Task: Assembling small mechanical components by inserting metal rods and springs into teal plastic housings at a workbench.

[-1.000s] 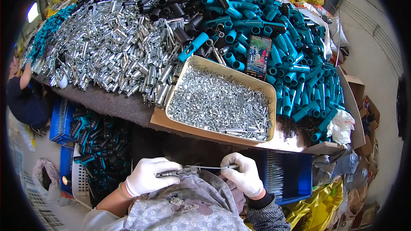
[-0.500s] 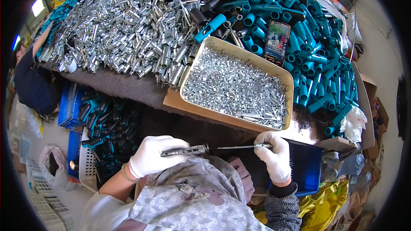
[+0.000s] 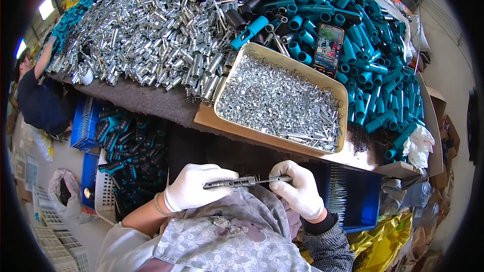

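My left hand (image 3: pixel 194 190), in a white glove, is closed round a slotted metal tube (image 3: pixel 241 182) that lies level above my lap. In my right hand (image 3: pixel 297 191), also gloved, I pinch a thin metal rod (image 3: pixel 285 179) by its thicker end. The rod's slim part points left and meets the tube's right end; how far it reaches inside is hidden. Beyond both hands, on the table edge, stands a cream tray (image 3: pixel 282 145) of small metal parts and springs.
A large heap of silvery metal tubes (image 3: pixel 146 35) covers the table's left, teal tubes (image 3: pixel 375 70) the right. A phone (image 3: pixel 328 49) leans among them. Below are blue crates (image 3: pixel 370 206) and a basket of black-and-teal pieces (image 3: pixel 133 156). At far left a person (image 3: pixel 40 90) reaches into the heap.
My right hand has moved left with the rod, bringing it to the tube's end. My left hand has shifted slightly right and down with the tube.
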`<action>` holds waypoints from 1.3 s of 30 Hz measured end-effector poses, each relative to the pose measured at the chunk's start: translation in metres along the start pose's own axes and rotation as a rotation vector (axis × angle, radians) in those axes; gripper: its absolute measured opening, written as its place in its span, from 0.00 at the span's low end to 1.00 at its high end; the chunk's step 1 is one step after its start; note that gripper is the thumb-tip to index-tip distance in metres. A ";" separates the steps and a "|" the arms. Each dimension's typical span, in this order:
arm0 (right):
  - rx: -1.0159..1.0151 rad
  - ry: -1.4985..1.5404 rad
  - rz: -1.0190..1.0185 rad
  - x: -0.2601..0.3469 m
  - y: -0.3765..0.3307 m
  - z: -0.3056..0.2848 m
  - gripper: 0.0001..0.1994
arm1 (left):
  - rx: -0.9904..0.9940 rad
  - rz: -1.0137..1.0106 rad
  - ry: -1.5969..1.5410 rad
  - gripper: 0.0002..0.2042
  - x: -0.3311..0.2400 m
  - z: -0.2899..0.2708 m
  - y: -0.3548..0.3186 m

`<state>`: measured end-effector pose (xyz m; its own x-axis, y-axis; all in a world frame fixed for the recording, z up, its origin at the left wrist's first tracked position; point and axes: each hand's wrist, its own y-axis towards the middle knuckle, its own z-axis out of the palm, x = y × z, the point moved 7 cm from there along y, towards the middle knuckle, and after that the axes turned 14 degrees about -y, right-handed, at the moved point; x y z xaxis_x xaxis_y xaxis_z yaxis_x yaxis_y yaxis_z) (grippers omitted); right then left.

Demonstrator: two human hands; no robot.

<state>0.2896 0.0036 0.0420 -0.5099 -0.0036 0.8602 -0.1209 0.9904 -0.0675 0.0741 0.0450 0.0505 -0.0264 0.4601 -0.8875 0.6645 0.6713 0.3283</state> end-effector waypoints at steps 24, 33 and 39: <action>-0.377 0.099 -0.121 0.004 -0.020 0.002 0.14 | -0.087 0.014 -0.124 0.15 0.004 0.005 0.008; -0.215 0.040 -0.162 -0.004 -0.020 0.031 0.18 | -0.100 0.011 0.009 0.15 0.003 0.005 0.009; -0.145 -0.215 -0.185 0.006 -0.017 0.024 0.20 | -0.087 0.052 0.078 0.13 0.008 0.010 0.014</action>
<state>0.2688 -0.0170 0.0360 -0.6610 -0.1991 0.7235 -0.1131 0.9796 0.1662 0.0909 0.0522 0.0443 -0.0538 0.5369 -0.8419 0.5995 0.6916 0.4028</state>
